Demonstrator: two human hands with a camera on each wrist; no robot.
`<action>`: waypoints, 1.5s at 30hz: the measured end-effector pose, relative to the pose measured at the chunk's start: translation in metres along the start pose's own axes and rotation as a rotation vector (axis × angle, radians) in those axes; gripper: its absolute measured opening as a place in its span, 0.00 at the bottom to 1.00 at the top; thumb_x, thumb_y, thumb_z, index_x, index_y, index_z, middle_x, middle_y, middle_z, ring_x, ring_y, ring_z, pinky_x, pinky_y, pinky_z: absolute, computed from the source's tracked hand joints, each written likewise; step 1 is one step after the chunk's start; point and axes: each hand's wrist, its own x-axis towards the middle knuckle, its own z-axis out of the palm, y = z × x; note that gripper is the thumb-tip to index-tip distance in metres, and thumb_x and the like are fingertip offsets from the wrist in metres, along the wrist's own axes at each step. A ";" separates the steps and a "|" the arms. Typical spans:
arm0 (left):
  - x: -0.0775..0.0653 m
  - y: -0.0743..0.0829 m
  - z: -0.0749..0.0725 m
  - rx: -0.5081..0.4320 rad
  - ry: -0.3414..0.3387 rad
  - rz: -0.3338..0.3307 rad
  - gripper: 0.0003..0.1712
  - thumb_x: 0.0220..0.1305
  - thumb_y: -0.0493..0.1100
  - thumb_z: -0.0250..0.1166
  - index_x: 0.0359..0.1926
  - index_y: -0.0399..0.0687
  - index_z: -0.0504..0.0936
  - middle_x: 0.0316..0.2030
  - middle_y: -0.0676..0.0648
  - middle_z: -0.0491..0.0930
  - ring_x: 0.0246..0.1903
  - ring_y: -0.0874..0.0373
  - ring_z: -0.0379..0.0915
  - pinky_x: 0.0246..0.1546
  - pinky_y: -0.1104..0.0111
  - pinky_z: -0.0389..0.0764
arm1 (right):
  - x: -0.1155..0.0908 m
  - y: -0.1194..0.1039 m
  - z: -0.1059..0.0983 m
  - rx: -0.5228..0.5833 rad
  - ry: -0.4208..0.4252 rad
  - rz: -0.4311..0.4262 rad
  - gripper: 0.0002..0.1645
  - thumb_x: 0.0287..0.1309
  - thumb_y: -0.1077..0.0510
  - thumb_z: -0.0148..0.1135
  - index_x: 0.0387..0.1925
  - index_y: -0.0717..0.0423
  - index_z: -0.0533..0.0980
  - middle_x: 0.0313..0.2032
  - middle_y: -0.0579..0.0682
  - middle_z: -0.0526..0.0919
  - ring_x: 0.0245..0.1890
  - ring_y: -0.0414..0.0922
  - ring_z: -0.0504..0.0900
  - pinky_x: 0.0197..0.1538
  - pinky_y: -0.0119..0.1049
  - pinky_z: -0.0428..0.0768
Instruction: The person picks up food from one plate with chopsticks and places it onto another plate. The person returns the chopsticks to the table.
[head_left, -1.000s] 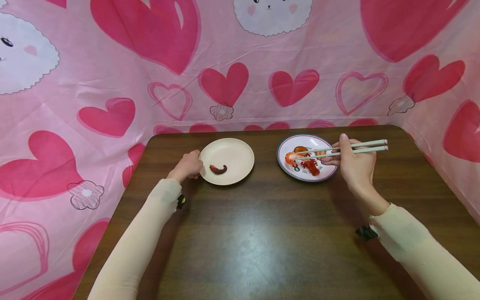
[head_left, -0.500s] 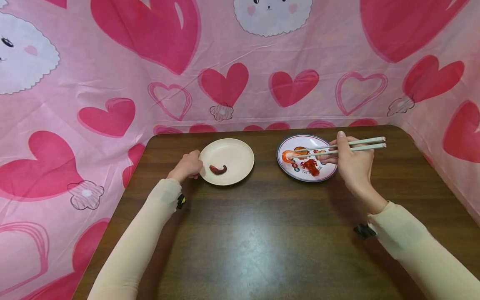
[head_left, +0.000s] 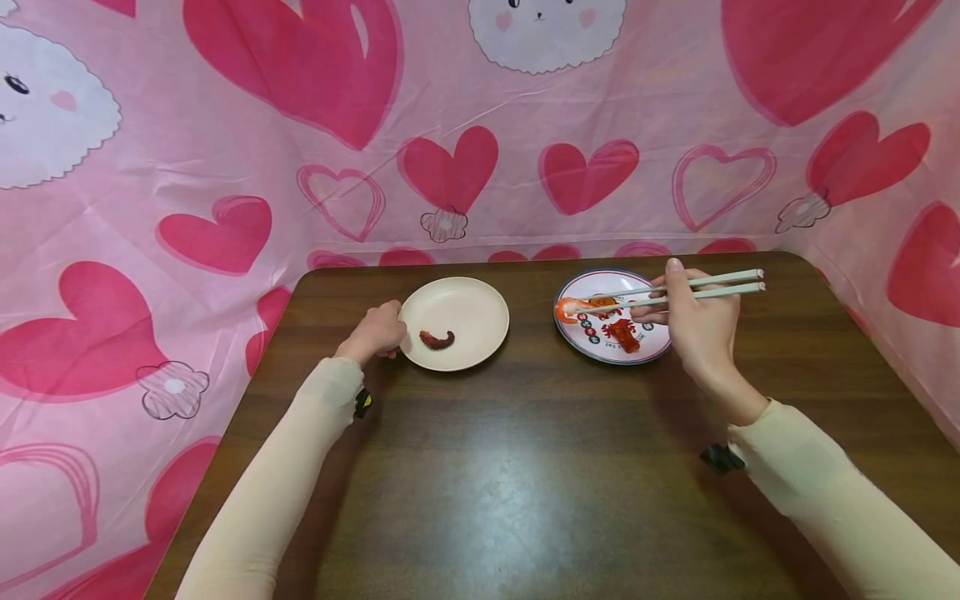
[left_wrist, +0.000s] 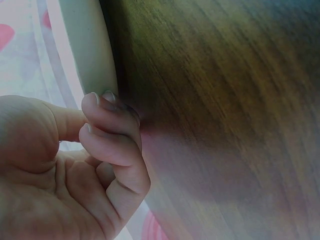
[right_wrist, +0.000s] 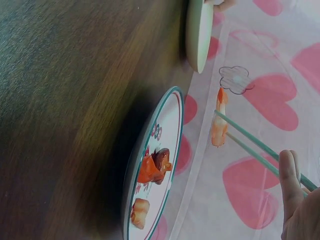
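My left hand [head_left: 375,331] pinches the left rim of a beige plate [head_left: 476,308], thumb and curled fingertips at its edge in the left wrist view. On that plate lies a dark red, curled piece like an octopus tentacle [head_left: 437,339]. My right hand [head_left: 701,325] holds a pair of pale green chopsticks [head_left: 727,285]. Between their tips an orange-and-white shrimp [right_wrist: 218,125] is held, raised above the patterned plate [right_wrist: 173,107] in the right wrist view. From the head, the shrimp overlaps this plate's left rim.
The patterned plate bears a glossy red piece [head_left: 624,335], a brown roundish piece [head_left: 602,303] and a pale piece [right_wrist: 140,212]. Both plates stand toward the back of a dark wooden table [head_left: 480,467]. Pink heart-printed cloth [head_left: 517,108] hangs behind and at the sides.
My right hand has shifted left, carrying the chopsticks and shrimp from over the patterned plate's food to its left rim. My left hand and the beige plate have stayed put.
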 end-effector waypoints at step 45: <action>0.001 0.001 0.001 0.021 0.011 0.002 0.18 0.75 0.36 0.47 0.61 0.34 0.68 0.33 0.36 0.77 0.19 0.53 0.74 0.17 0.67 0.74 | -0.005 0.000 0.039 -0.050 -0.046 -0.025 0.25 0.73 0.49 0.65 0.38 0.71 0.80 0.29 0.63 0.88 0.20 0.50 0.89 0.26 0.41 0.85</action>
